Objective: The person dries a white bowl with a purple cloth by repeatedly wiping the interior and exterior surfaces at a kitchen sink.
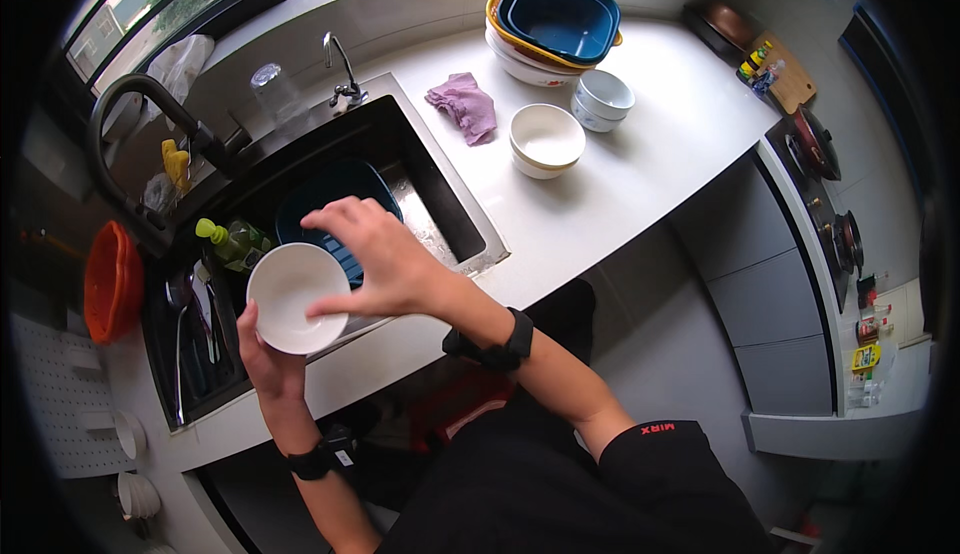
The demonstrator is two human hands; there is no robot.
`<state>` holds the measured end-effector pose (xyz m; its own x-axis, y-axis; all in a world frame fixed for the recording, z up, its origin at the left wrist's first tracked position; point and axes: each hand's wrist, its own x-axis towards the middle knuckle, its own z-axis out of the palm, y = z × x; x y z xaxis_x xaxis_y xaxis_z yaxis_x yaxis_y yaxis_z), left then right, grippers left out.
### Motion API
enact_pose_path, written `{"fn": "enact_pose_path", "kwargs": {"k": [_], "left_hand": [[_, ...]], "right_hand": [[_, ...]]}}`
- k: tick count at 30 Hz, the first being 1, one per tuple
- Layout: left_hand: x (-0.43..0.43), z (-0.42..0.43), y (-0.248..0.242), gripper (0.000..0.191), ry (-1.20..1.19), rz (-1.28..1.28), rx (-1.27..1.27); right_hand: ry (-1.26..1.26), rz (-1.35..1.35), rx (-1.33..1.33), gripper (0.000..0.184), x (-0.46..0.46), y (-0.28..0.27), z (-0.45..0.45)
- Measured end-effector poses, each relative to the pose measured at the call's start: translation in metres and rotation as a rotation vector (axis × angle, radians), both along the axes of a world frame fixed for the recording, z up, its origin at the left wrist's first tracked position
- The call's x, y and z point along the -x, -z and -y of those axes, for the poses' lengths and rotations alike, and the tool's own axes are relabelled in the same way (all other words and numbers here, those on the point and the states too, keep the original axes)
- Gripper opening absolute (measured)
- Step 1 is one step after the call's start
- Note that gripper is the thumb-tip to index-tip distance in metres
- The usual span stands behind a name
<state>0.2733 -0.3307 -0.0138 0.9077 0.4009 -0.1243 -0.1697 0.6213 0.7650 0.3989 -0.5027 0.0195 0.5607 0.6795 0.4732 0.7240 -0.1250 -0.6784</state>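
My left hand (271,363) holds a white bowl (289,291) by its lower left side, in front of the sink. The bowl is tilted so that its inside faces up towards me, and I see nothing in it. Over the bowl's right side hovers my right hand (382,265), fingers spread and curved, thumb across the bowl's opening. Whether the thumb touches the bowl I cannot tell. Behind both hands, a dark blue basin (360,179) sits in the black sink (457,209), partly hidden by the right hand and the bowl.
A green pump bottle (238,243) stands beside the basin; utensils (202,306) lie to its left. The black faucet (142,81) arches over the sink. On the counter are a purple cloth (466,108), white bowls (547,141), patterned bowls (602,100) and stacked basins (559,21). An orange basin (112,284) stands left.
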Motion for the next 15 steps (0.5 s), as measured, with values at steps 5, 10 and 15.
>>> {"fn": "enact_pose_path", "kwargs": {"k": [5, 10, 15], "left_hand": [[0.017, 0.049, -0.001, 0.05, 0.154, -0.089, -0.003], [0.021, 0.069, 0.009, 0.062, 0.238, -0.131, -0.027], [0.035, 0.066, 0.01, 0.091, 0.338, 0.046, -0.17]], "right_hand": [[-0.193, 0.062, 0.169, 0.115, 0.034, 0.01, 0.034], [-0.216, 0.005, 0.178, 0.11, 0.043, 0.004, 0.051], [-0.031, 0.19, 0.153, 0.1, 0.025, -0.022, 0.079]]}}
